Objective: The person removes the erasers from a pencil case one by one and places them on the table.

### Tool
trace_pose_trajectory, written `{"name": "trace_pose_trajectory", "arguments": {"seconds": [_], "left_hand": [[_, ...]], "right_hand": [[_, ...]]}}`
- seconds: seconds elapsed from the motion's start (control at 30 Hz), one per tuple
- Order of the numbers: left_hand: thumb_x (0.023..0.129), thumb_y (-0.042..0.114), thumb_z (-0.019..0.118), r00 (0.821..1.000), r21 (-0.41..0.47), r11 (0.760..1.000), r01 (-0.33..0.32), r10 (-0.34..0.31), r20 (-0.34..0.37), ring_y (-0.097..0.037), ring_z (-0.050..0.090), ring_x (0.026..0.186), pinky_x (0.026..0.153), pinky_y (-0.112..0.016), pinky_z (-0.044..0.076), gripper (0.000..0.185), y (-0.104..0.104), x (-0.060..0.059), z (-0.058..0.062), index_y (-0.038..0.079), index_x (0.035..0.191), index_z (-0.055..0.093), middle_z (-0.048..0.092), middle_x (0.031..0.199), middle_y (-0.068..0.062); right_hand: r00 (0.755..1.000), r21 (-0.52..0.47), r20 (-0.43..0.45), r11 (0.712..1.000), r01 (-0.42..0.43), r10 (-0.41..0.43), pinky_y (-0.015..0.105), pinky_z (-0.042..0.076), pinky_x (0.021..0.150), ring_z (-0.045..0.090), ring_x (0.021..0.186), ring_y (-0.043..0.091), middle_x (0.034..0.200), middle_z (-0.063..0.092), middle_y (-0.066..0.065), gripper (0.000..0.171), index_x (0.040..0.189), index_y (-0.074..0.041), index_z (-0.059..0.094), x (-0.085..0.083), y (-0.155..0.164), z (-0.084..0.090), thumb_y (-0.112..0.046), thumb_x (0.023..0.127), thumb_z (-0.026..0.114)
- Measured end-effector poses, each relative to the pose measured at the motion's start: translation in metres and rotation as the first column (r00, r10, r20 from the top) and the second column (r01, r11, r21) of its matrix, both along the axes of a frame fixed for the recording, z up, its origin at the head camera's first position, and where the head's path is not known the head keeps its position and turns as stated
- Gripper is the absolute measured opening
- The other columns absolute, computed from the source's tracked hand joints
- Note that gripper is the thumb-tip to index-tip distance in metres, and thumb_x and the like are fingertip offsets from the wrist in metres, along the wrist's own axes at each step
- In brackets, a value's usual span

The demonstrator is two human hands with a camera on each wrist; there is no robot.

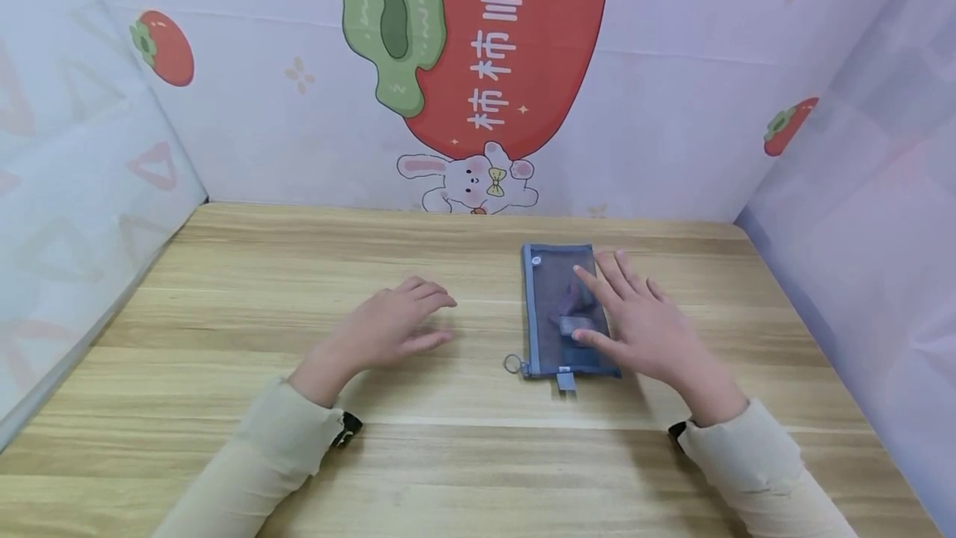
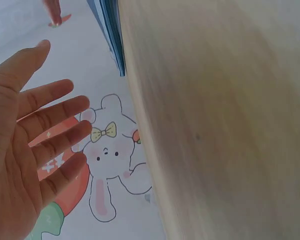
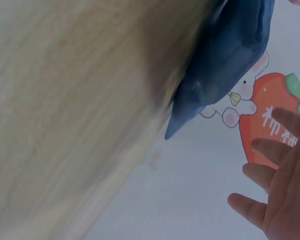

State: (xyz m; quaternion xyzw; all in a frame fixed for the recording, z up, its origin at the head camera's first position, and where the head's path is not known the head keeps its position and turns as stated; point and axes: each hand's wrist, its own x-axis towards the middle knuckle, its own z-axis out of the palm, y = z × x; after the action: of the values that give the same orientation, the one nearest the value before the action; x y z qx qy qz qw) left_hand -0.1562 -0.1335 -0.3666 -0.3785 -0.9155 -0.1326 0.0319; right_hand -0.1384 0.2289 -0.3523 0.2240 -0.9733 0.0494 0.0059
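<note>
Head view: blue mesh pouch (image 1: 565, 310) lies flat on the wooden table (image 1: 224, 289), long axis running away from the person, zipper ring and pull tab at the near end. Dark items show through the mesh; what they are cannot be told.

Right hand (image 1: 642, 322) is over the right half of the pouch, palm down, fingers spread and nearly straight, thumb pointing in across the mesh. Nothing is pinched or wrapped. Whether the fingertips press the mesh or float just above it cannot be told from here. The flat spread suits steadying or patting a limp bag rather than lifting it.

Left hand (image 1: 388, 326) sits well left of the pouch, low over bare table, fingers loosely extended toward it, holding nothing.

Left wrist view: left hand's fingers (image 2: 55, 117) are splayed and empty; blue pouch edge (image 2: 107, 30) shows at the top, apart from them.

Right wrist view: pouch (image 3: 230, 50) on the tabletop, blurred; the fingers (image 3: 270, 177) beside it are straight and clear of the fabric in this angle.

Behind the pouch, a backdrop with a printed persimmon (image 1: 515, 31) and rabbit (image 1: 470, 181) closes off the table.
</note>
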Motion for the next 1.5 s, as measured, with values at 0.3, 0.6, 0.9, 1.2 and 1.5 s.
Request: {"name": "trace_pose_trajectory", "arguments": {"seconds": [0.3, 0.6, 0.9, 1.2, 1.5], "left_hand": [[0.094, 0.03, 0.068, 0.994, 0.0, 0.995, 0.101, -0.101, 0.038, -0.019, 0.06, 0.11, 0.089, -0.038, 0.054, 0.032, 0.019, -0.002, -0.003, 0.011, 0.119, 0.068, 0.069, 0.116, -0.001], [0.093, 0.024, 0.068, 0.984, -0.002, 0.987, 0.163, -0.162, 0.077, -0.019, 0.06, 0.111, 0.094, -0.035, 0.052, 0.029, 0.036, -0.001, 0.002, 0.01, 0.119, 0.069, 0.069, 0.116, -0.001], [0.093, 0.027, 0.068, 0.976, -0.06, 0.978, 0.199, -0.192, 0.101, -0.015, 0.061, 0.107, 0.088, -0.033, 0.054, 0.03, 0.056, -0.004, 0.005, 0.013, 0.12, 0.069, 0.069, 0.116, 0.002], [0.093, 0.028, 0.068, 0.967, -0.113, 0.964, 0.24, -0.226, 0.12, -0.012, 0.06, 0.093, 0.078, -0.028, 0.052, 0.025, 0.072, -0.009, 0.005, 0.016, 0.113, 0.072, 0.07, 0.102, 0.005], [0.092, 0.026, 0.069, 0.955, -0.162, 0.955, 0.25, -0.215, 0.207, -0.007, 0.052, 0.079, 0.07, -0.022, 0.045, 0.016, 0.085, -0.013, -0.003, 0.018, 0.104, 0.075, 0.065, 0.086, 0.008]], "right_hand": [[0.999, -0.001, 0.03, 0.999, -0.034, 0.034, 0.071, 0.029, 0.109, 0.013, 0.153, 0.041, 0.167, 0.016, 0.013, 0.082, 0.158, -0.023, 0.028, 0.002, -0.009, -0.007, -0.062, 0.092, 0.057], [0.995, -0.006, 0.063, 0.997, -0.079, 0.08, 0.07, 0.032, 0.107, 0.018, 0.151, 0.043, 0.165, 0.021, 0.013, 0.079, 0.156, -0.021, 0.033, 0.003, -0.015, -0.012, -0.061, 0.092, 0.057], [0.991, 0.03, 0.107, 0.996, -0.087, 0.083, 0.068, 0.035, 0.107, 0.021, 0.15, 0.044, 0.164, 0.024, 0.014, 0.079, 0.155, -0.021, 0.035, 0.004, -0.017, -0.014, -0.062, 0.091, 0.057], [0.988, 0.051, 0.141, 0.996, -0.073, 0.066, 0.067, 0.036, 0.106, 0.024, 0.149, 0.044, 0.163, 0.027, 0.016, 0.08, 0.155, -0.021, 0.036, 0.006, -0.021, -0.013, -0.062, 0.09, 0.059], [0.983, 0.074, 0.164, 0.992, -0.098, 0.085, 0.063, 0.036, 0.109, 0.027, 0.147, 0.046, 0.162, 0.027, 0.018, 0.084, 0.156, -0.019, 0.034, 0.004, -0.021, -0.016, -0.061, 0.088, 0.062]]}}
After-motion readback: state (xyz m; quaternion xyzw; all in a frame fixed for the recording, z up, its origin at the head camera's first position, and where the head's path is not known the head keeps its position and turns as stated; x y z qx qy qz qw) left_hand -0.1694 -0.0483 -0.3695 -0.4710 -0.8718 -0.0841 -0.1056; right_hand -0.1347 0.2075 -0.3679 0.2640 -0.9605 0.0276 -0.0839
